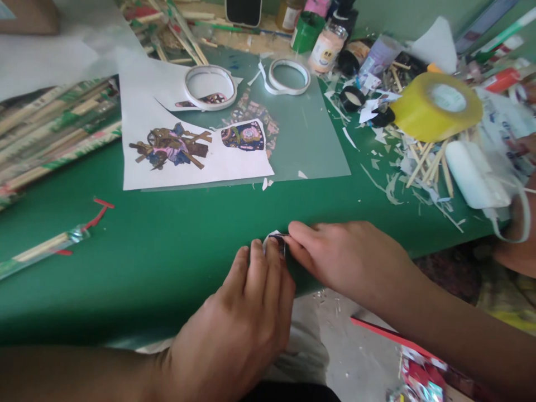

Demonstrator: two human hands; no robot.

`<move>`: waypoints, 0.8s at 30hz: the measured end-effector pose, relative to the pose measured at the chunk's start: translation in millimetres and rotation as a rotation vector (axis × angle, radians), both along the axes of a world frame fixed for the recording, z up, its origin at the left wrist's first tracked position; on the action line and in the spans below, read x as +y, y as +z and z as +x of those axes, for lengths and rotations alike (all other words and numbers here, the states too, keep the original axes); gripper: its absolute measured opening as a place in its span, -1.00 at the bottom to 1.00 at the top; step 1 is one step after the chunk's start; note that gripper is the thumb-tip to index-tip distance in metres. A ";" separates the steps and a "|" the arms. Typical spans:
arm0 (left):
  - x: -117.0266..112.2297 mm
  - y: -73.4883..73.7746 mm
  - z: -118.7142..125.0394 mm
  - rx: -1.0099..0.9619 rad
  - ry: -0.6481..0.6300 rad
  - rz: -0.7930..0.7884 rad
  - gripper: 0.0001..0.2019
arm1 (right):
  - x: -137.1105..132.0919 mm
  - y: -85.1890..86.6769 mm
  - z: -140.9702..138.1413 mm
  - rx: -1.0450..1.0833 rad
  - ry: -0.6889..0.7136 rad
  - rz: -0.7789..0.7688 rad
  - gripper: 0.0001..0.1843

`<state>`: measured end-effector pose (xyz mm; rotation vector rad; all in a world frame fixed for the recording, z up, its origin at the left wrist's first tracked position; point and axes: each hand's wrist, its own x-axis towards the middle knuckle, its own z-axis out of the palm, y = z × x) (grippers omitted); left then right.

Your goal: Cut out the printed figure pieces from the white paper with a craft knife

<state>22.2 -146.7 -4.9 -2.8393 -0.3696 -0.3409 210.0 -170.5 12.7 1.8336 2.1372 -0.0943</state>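
Judging by how things lie, you are partway through the cutting-out work. The printed sheet (167, 170) has a curved piece cut away along its top edge, yet two coloured pictures sit on it uncut: the brown-and-pink figure (171, 146) and the dark rounded picture (243, 135) just beside it. Paper scraps (393, 184) lie scattered over the right side of the tabletop (125, 268), which suggests a fair amount of trimming is already done.

The piece in hand is the small cutout (276, 239), white-edged with a dark print. It sits at the near edge of the tabletop, right between your hands. Your left hand (238, 329) has its fingers close together and bent down onto the cutout's left side. Your right hand (347, 259) pinches narrowly at its upper right edge with thumb and forefinger. Most of the cutout is covered by your fingers, so you cannot tell whether it lies flat or is folded.

Two white tape rings (209, 86) (288, 75) and the yellow tape roll (435, 105) lie well apart from your hands, on the far side of the tabletop.
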 end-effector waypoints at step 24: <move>4.7 -1.4 -0.4 0.020 -0.006 -0.017 -0.55 | -6.3 -1.7 3.5 -0.014 -0.039 -0.007 -0.64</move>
